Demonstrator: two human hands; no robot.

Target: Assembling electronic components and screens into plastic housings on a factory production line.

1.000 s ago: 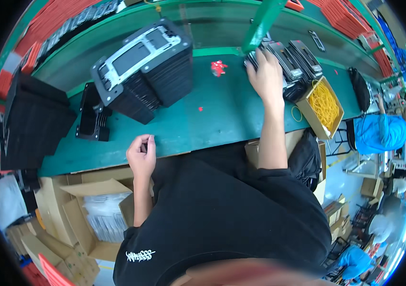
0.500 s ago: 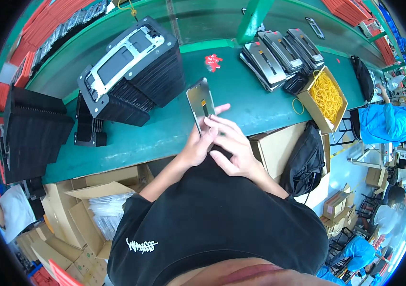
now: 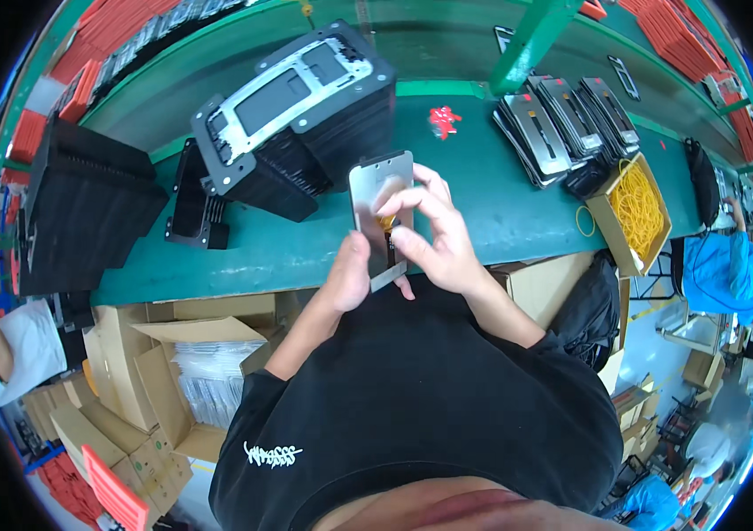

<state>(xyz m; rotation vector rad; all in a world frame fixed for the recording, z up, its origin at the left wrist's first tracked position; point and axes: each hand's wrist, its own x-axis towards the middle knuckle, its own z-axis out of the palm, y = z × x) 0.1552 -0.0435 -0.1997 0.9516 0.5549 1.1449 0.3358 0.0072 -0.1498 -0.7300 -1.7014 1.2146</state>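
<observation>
A phone screen panel (image 3: 368,181) with a silvery metal back stands tilted over the table's front edge. My left hand (image 3: 350,273) grips it along its left side and lower end, thumb on the near face. On the panel's back is a thin black ribbon cable with an orange-gold patch (image 3: 387,222). My right hand (image 3: 443,239) reaches over the panel from the right, with thumb and forefinger curled about that patch. Whether the fingertips meet on the cable is partly hidden.
Black trays (image 3: 341,133) rise in a tall stack at left, a metal-framed one on top; more black trays (image 3: 76,212) stand farther left. Stacked phone panels (image 3: 536,137), red bits (image 3: 444,122) and a box of yellow rubber bands (image 3: 637,208) lie right. Open cartons (image 3: 160,398) stand below.
The panel has turned more face-on and its lower end has come nearer me. My right hand has moved up from its lower edge to the ribbon cable. The view has shifted left.
</observation>
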